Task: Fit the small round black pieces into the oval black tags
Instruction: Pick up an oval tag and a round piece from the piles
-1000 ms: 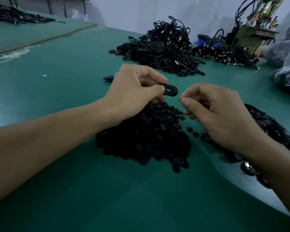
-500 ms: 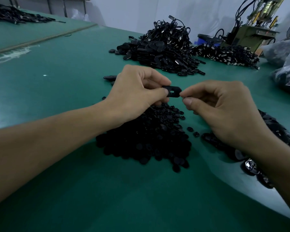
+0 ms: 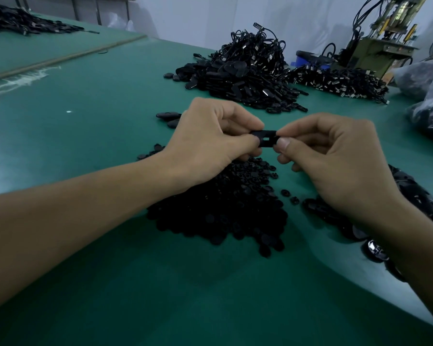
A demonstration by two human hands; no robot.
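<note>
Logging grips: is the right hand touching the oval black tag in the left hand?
Touching. The head view shows the right hand pinching one end of the oval black tag, the left hand pinching the other.

One wide-angle head-worn camera looks forward and down across the flat green table, close above the left hand and right hand.

dim, bluish light | soft shadows | wide-angle edge bending | sharp
</note>
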